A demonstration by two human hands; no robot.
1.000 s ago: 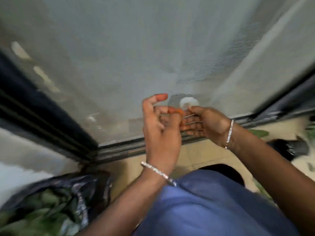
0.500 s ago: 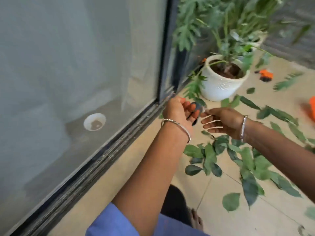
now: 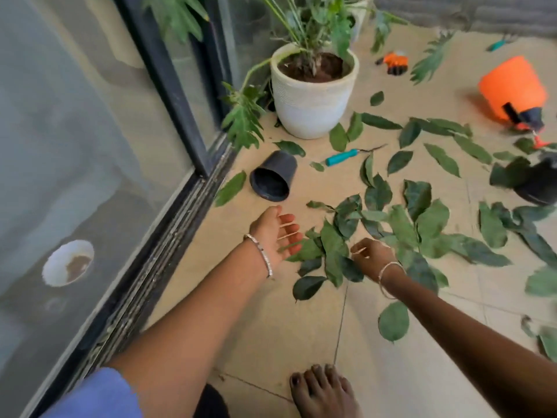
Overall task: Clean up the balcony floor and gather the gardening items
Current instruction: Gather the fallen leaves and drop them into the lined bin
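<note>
Green leaves [image 3: 401, 227] lie scattered over the beige tile floor, thickest in a pile in front of me. My left hand [image 3: 275, 233] hovers open, palm up, at the pile's left edge. My right hand [image 3: 372, 256] reaches down onto the pile with its fingers curled among the leaves; whether it grips one is unclear. A small black pot [image 3: 272, 178] lies on its side near the door track. A teal-handled tool [image 3: 342, 157] rests beyond it. An orange sprayer [image 3: 514, 89] lies tipped at the right.
A white pot [image 3: 313, 101] with a plant stands by the glass sliding door [image 3: 90, 146] on the left. Orange gloves [image 3: 393, 63] and another teal tool [image 3: 497, 45] lie farther back. A black pot [image 3: 536, 182] sits at right. My bare foot [image 3: 324, 390] is at the bottom.
The view swung from the glass door down to the floor. My hands, held together a second ago, have separated and dropped toward the leaf pile.
</note>
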